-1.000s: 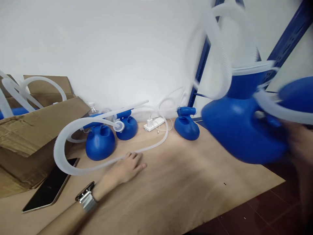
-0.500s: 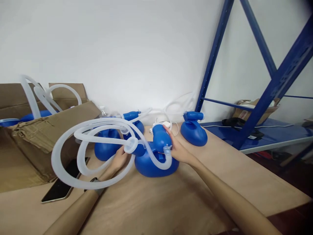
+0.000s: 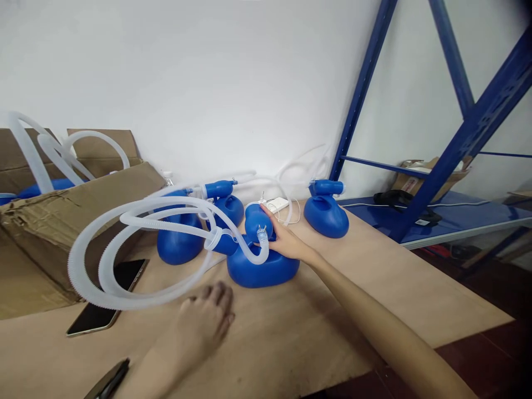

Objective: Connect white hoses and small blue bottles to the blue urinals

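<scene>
Head view: your right hand [image 3: 286, 243] is bent around the right side of the upper part of a blue bottle [image 3: 264, 272], which sits on the wooden table [image 3: 316, 338] in front of you, some of your fingertips hidden behind it. The bottle's translucent hose [image 3: 77, 266] sweeps out to the left in wide loops. Your left hand [image 3: 203, 318], blurred, is half open with fingers loosely curled and empty, near the bottle and the hose; you cannot tell whether it touches the tabletop. Two more blue bottles [image 3: 180, 244] sit behind the hose, another blue bottle [image 3: 327, 221] sits farther right, and a cardboard box [image 3: 83, 216] stands at your left, beside a dark tablet [image 3: 96, 320]
</scene>
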The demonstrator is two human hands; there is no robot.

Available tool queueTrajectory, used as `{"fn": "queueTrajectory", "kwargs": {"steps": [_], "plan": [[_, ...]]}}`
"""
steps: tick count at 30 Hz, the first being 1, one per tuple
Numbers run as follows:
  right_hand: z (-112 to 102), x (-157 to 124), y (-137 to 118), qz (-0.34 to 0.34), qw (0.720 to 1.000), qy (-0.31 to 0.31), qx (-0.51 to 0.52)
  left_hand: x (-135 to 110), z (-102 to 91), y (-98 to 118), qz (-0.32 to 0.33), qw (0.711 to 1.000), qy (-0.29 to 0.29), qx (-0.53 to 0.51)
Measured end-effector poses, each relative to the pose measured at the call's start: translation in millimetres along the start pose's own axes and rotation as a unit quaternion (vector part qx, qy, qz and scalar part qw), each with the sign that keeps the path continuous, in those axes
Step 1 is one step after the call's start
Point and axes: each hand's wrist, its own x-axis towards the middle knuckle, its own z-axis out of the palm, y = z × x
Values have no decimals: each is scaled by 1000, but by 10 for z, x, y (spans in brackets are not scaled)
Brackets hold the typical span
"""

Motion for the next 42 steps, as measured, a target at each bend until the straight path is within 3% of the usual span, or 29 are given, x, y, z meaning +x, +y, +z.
{"fn": "queueTrajectory", "kwargs": {"steps": [2,3,5,7,8,10,14,19,24,28,32,36,42], "plan": [[13,37,-11,0,1000,-6,-1,-183,-215,302,26,999,-39,-1],[30,67,-18,3,1000,-12,-1,-224,-361,430,35,999,-18,-3],[86,134,-36,6,1000,-22,-7,-191,-688,596,29,994,105,17],[160,192,-62,-19,999,-7,-41,-35,-988,638,-39,972,227,49],[197,211,-79,-42,997,10,-70,69,-1103,622,-81,961,259,62],[257,231,-118,-87,987,43,-130,279,-1246,558,-128,956,250,82],[280,269,-186,-158,963,81,-203,527,-1293,410,-109,972,186,97],[232,382,-174,-242,944,74,-211,549,-1328,186,-57,987,140,48],[240,422,-163,-227,940,105,-234,609,-1346,-14,-39,983,170,55],[256,430,-173,-212,923,125,-297,703,-1323,-136,29,983,174,39],[282,437,-179,-199,929,105,-295,738,-1320,-237,61,983,167,39],[301,414,-212,-178,938,98,-281,684,-1349,-271,58,986,144,64],[292,391,-245,-194,930,98,-297,574,-1393,-255,79,985,122,88]]}}
